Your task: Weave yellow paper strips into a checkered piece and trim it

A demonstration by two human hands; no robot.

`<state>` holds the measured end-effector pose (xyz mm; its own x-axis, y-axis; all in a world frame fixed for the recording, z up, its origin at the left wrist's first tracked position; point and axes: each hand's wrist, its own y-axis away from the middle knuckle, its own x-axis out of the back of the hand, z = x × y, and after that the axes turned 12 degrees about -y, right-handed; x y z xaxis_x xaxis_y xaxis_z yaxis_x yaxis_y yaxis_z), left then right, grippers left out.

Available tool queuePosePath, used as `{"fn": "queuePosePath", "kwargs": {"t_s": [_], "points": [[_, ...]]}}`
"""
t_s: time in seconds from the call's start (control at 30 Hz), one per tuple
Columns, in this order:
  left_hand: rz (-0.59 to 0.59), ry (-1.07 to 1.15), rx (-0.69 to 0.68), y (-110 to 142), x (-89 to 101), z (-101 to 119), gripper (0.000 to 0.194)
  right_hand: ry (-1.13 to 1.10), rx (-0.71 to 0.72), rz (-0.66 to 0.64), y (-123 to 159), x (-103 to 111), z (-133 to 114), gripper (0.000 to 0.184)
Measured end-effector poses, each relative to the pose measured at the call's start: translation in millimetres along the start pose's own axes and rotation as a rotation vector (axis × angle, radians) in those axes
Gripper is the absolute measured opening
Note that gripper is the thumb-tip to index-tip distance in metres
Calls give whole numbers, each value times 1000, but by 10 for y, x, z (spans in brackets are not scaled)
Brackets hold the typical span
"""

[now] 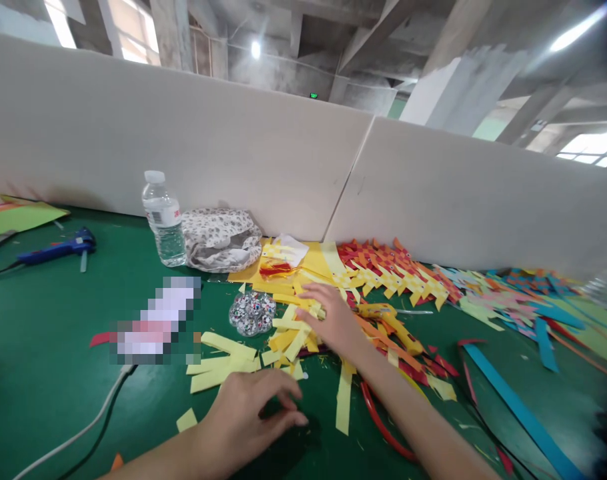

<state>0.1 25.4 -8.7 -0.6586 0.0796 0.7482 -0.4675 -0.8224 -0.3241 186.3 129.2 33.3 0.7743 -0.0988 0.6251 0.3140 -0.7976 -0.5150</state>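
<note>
Your right hand (333,320) is over the heap of yellow paper strips (283,340), fingers spread, can't tell if it grips one; heap sits mid-table between the clear pack of googly eyes (252,313) and the yellow glue gun (403,332). Your left hand (253,410) is open above the green tabletop (148,413), thumb and curled fingers apart, just beside loose pale-yellow strips (223,363).

A bare left hand (243,407) is holding its fingers (278,379) curled, thumb (286,423) apart; a bare right hand (334,321) farther forward is pointing leftward.
</note>
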Motion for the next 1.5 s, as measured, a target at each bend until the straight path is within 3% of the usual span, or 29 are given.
{"fn": "queuePosePath", "kwargs": {"t_s": [0.07, 0.13, 0.23, 0.27, 0.37, 0.43, 0.5, 0.57, 0.67, 0.83, 1.03, 1.13, 1.23, 1.3, 1.37, 1.5], "points": [[-47, -33, -48, 15, -9, 3, 30, 47, 37, -71, 141, -181, -26, 21], [-24, -56, -35, 11, -12, 18, 38, 81, 66, -105, 218, -282, -23, 12], [90, 5, 80, -19, -11, 39, 10, 102, 96, -88, 229, -264, -42, 7], [112, 50, 119, -28, -9, 43, 14, 102, 100, -70, 219, -224, -67, 7], [73, 174, 174, -33, 12, 40, 13, 78, 123, 71, 210, -66, -187, 10], [29, 220, 177, -26, 38, 40, 34, 49, 189, 261, 235, 33, -270, 15], [38, 233, 185, -24, 66, 48, 43, 77, 307, 391, 282, 107, -329, 23], [53, 249, 199, -34, 90, 62, 35, 143, 424, 422, 339, 150, -363, 29], [67, 320, 217, -61, 107, 76, 18, 254, 564, 267, 427, 163, -400, 28], [91, 275, 250, -92, 99, 59, 19, 444, 671, -44, 550, 126, -466, 23], [42, 276, 261, -94, 125, 78, 32, 455, 535, -65, 579, 163, -342, 33], [89, 329, 324, -100, 140, 76, 31, 419, 338, 65, 563, 224, -186, 34], [142, 427, 386, -112, 141, 54, 32, 407, 71, 137, 570, 309, -37, 20], [173, 489, 421, -122, 138, 36, 32, 445, -88, 89, 594, 364, 30, 14], [193, 541, 454, -135, 135, 19, 30, 478, -177, 10, 626, 402, 59, 22], [229, 617, 516, -168, 139, 1, 29, 496, -202, -89, 672, 402, 15, 35]]}}
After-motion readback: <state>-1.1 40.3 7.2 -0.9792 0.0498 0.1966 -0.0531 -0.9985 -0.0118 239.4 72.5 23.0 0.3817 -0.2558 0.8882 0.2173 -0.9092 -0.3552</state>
